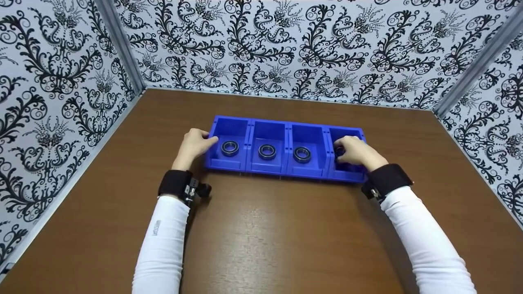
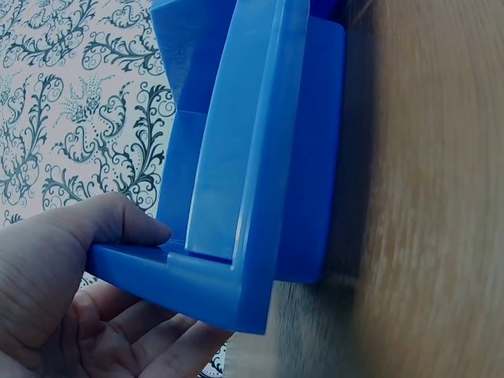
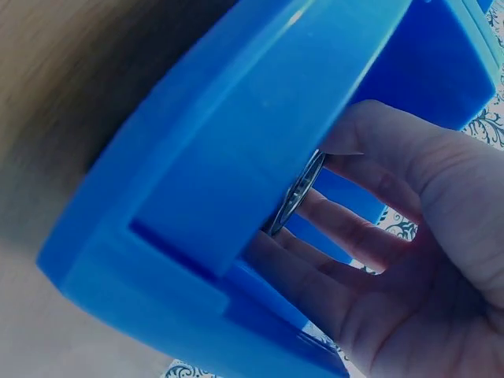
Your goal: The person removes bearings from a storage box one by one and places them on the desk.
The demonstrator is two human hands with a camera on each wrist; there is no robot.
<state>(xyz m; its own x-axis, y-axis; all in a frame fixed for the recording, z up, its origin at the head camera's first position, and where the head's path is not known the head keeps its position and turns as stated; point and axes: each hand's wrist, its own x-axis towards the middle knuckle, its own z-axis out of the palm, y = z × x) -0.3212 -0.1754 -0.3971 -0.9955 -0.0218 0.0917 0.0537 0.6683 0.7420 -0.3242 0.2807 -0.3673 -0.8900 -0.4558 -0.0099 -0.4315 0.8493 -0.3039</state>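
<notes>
A blue four-part bin lies across the table, with one bearing in each compartment. My left hand grips the bin's left end wall, thumb on the inner side and fingers outside, as the left wrist view shows. Inside the rightmost compartment, my right hand holds a bearing in its curled fingers; the front wall hides part of that ring. The other black-and-silver bearings lie flat: the left bearing, the second bearing and the third bearing.
The brown wooden tabletop extends around the bin on every side. Behind it stands a back wall with black scroll patterns. Similar patterned panels flank the table, joined by grey corner posts. Dark straps with small cameras circle both wrists.
</notes>
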